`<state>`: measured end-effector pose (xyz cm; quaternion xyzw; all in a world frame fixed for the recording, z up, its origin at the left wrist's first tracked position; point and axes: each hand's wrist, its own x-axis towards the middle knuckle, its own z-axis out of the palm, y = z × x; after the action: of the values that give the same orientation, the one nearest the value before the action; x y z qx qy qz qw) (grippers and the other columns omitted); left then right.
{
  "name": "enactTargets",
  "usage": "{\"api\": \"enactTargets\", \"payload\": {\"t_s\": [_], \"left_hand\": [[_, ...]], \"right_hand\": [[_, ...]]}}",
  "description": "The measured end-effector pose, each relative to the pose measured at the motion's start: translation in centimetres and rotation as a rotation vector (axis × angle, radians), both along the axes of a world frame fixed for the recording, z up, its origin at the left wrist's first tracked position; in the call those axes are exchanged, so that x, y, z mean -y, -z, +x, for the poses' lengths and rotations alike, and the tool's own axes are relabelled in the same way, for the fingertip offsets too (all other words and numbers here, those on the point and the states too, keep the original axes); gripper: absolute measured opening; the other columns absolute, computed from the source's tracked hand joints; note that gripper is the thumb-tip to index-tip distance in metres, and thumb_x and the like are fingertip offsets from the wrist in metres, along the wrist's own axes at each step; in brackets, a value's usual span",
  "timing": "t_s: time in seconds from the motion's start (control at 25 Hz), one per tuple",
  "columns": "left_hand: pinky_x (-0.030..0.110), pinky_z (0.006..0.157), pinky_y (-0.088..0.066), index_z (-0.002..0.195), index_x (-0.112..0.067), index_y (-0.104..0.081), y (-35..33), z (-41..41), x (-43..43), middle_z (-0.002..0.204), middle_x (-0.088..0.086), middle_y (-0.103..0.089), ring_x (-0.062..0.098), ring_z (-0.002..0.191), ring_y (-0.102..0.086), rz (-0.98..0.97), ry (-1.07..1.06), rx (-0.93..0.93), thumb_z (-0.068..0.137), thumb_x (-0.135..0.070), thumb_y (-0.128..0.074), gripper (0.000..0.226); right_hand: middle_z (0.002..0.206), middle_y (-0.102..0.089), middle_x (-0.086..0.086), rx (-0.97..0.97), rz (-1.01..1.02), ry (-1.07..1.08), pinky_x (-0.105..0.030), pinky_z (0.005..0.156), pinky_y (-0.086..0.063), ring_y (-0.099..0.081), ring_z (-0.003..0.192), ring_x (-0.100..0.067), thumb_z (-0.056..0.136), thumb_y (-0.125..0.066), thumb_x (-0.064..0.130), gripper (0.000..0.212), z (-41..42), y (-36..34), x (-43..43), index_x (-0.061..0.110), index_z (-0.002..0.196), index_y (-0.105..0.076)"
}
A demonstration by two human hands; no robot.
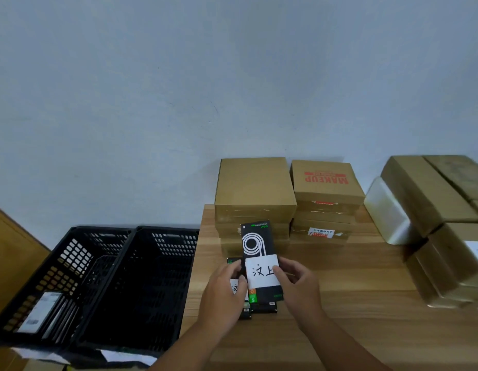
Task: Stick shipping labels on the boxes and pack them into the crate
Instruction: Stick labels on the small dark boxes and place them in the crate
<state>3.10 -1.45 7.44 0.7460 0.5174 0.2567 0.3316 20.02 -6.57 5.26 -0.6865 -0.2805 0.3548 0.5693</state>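
Wooden table (366, 303), pale wall behind. Near left edge, left hand (224, 295) and right hand (299, 287) both grip black box (256, 242); right thumb presses label (260, 274), handwritten "汶上". Second box (234, 262) beneath, labelled too. Crate (72, 253) off left edge holds few labelled packs. Back-edge carton (326, 180), "MAKEUP", unlabelled: much probably left.

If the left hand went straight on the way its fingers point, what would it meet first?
The black box, whose edge the left hand is holding; past it, probably the brown box stack, though depth is unclear.
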Motion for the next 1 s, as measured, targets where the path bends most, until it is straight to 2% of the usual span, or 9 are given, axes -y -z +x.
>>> {"api": "enactTargets", "payload": {"t_s": [0.08,0.2,0.28,0.4,0.6,0.68,0.8,0.88,1.0], "left_hand": [[0.007,0.083,-0.045,0.132,-0.034,-0.062,-0.5,0.3,-0.1,0.113,-0.022,-0.061,-0.006,0.106,-0.057,-0.03,0.029,0.054,0.1,-0.028,-0.056,0.034],[0.016,0.086,-0.053,0.132,-0.042,-0.059,-1.1,0.6,-0.3,0.114,-0.017,-0.063,-0.005,0.104,-0.06,-0.116,0.068,0.145,0.1,-0.04,-0.056,0.032],[0.019,0.086,-0.055,0.129,-0.052,-0.056,-1.7,0.9,-0.4,0.114,-0.016,-0.065,-0.004,0.105,-0.062,-0.255,0.12,0.246,0.096,-0.055,-0.058,0.033],[0.009,0.077,-0.053,0.126,-0.056,-0.053,-2.9,1.8,-0.4,0.11,-0.027,-0.067,-0.009,0.103,-0.064,-0.433,0.143,0.373,0.086,-0.068,-0.062,0.043],[0.024,0.086,-0.059,0.129,-0.042,-0.06,-2.7,2.3,-0.7,0.112,-0.015,-0.073,0.004,0.105,-0.07,-0.515,0.118,0.488,0.094,-0.049,-0.066,0.037],[0.023,0.079,-0.059,0.127,-0.036,-0.064,-2.7,2.1,-0.9,0.113,-0.009,-0.076,0.01,0.104,-0.072,-0.59,0.104,0.556,0.101,-0.038,-0.059,0.027],[0.023,0.071,-0.059,0.124,-0.027,-0.067,-2.8,1.9,-1.0,0.109,-0.001,-0.078,0.017,0.1,-0.075,-0.657,0.043,0.588,0.105,-0.036,-0.051,0.027],[0.021,0.07,-0.058,0.122,-0.026,-0.07,-2.7,1.6,-1.1,0.108,-0.002,-0.078,0.014,0.098,-0.075,-0.592,0.055,0.546,0.102,-0.041,-0.055,0.029],[0.022,0.072,-0.059,0.125,-0.035,-0.063,-2.2,0.7,-1.7,0.104,-0.008,-0.078,0.006,0.096,-0.074,-0.447,-0.001,0.497,0.097,-0.037,-0.065,0.029]], "right_hand": [[0.094,-0.078,0.008,0.013,0.03,-0.013,-0.032,0.072,-0.063,-0.074,0.085,-0.006,0.09,-0.074,0.011,0.023,-0.1,-0.7,0.0,0.03,0.103,-0.072],[0.099,-0.077,0.01,0.081,0.091,-0.065,-0.032,0.075,-0.063,-0.074,0.089,-0.006,0.088,-0.076,0.014,0.032,-0.6,-1.6,-0.1,0.026,0.117,-0.07],[0.106,-0.075,0.01,0.109,0.135,-0.105,-0.032,0.078,-0.062,-0.073,0.093,-0.006,0.091,-0.074,0.019,0.032,-1.0,-2.0,-0.1,0.027,0.121,-0.07],[0.111,-0.069,0.013,0.124,0.179,-0.191,-0.033,0.083,-0.061,-0.07,0.1,-0.007,0.098,-0.064,0.022,0.024,-1.4,-2.3,0.0,0.031,0.118,-0.073],[0.118,-0.062,0.017,0.085,0.169,-0.234,-0.015,0.085,-0.054,-0.063,0.109,0.002,0.101,-0.057,0.032,0.024,-0.7,-2.9,0.1,0.04,0.116,-0.074],[0.123,-0.062,0.016,0.062,0.151,-0.264,-0.018,0.085,-0.056,-0.063,0.111,0.001,0.099,-0.061,0.029,0.027,-0.4,-2.9,0.0,0.039,0.123,-0.07],[0.117,-0.073,0.013,-0.18,0.122,-0.286,-0.021,0.079,-0.059,-0.07,0.105,-0.004,0.098,-0.065,0.024,0.031,-0.5,-2.6,-0.2,0.035,0.126,-0.064],[0.112,-0.077,0.007,-0.227,0.115,-0.228,-0.027,0.079,-0.061,-0.073,0.102,-0.011,0.096,-0.068,0.019,0.027,-0.3,-2.3,-0.3,0.026,0.122,-0.069],[0.104,-0.079,0.005,-0.214,0.116,-0.133,-0.028,0.072,-0.062,-0.076,0.095,-0.013,0.092,-0.072,0.014,0.024,0.2,-2.3,-0.2,0.028,0.112,-0.072]]}}
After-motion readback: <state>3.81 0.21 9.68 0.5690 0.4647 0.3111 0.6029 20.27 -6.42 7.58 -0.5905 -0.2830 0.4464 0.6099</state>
